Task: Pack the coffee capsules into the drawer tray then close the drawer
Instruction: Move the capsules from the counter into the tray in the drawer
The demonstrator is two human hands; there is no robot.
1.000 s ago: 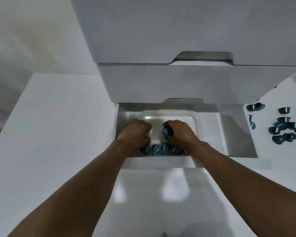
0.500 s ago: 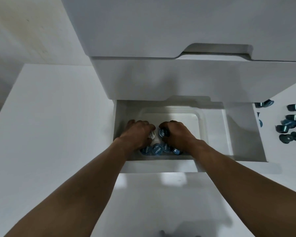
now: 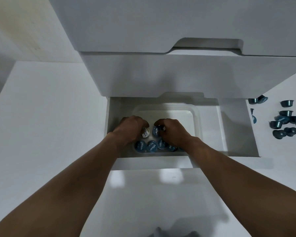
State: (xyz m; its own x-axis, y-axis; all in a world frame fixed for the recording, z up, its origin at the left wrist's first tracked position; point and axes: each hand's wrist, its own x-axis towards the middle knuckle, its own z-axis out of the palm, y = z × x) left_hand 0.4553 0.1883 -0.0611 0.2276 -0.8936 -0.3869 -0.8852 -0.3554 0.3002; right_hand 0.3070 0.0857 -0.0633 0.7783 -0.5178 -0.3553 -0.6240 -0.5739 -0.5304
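Note:
The white drawer (image 3: 236,134) stands pulled out, with a clear plastic tray (image 3: 176,113) inside it. A row of blue coffee capsules (image 3: 151,145) lies along the tray's near edge, lids up. My left hand (image 3: 130,127) is over the tray's left part, shut on a capsule with a white lid (image 3: 145,132). My right hand (image 3: 171,132) is beside it, shut on a blue capsule (image 3: 156,130). Both capsules are just above the near row. Several loose blue capsules (image 3: 285,118) lie on the white surface to the right of the drawer.
A closed white drawer front (image 3: 178,74) overhangs the back of the open drawer. The drawer's right compartment (image 3: 212,130) beside the tray holds nothing. A white flat surface (image 3: 50,125) stretches to the left.
Both hands have sunk a little lower into the tray with their capsules. The view has shifted, so the drawer sits slightly lower and the loose capsules lie nearer the right edge.

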